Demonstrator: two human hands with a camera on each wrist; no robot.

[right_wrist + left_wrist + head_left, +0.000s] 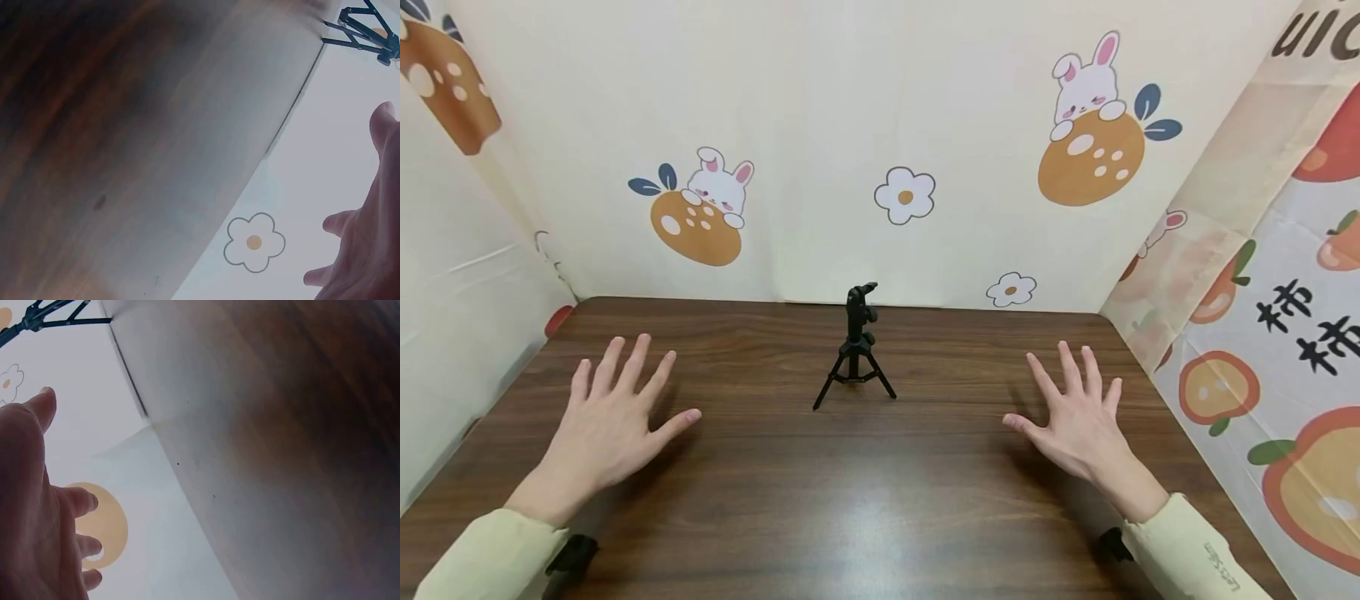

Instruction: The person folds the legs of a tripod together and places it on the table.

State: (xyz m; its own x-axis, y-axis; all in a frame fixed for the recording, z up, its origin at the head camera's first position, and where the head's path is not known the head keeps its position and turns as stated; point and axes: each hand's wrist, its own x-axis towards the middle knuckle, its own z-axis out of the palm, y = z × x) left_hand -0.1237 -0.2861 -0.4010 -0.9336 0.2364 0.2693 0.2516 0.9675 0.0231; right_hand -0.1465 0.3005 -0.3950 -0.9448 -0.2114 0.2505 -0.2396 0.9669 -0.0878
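Note:
A small black tripod [854, 346] stands upright on the brown wooden table [857, 500], towards its back edge, with three legs spread. To its left, my left hand [613, 421] is held over the table with fingers spread and nothing in it. On the other side my right hand [1078, 421] hovers in the same way, fingers apart and holding nothing. Both hands are well apart from the tripod. Part of the tripod's legs [69, 319] shows at the top left of the left wrist view, and the tripod [362, 31] appears at the top right of the right wrist view.
A pale curtain [835, 125] printed with rabbits and flowers hangs behind the table's back edge. White cloth [467, 292] borders the left side, and a fruit-printed cloth [1232, 400] borders the right. Dark bands sit at both sleeve cuffs.

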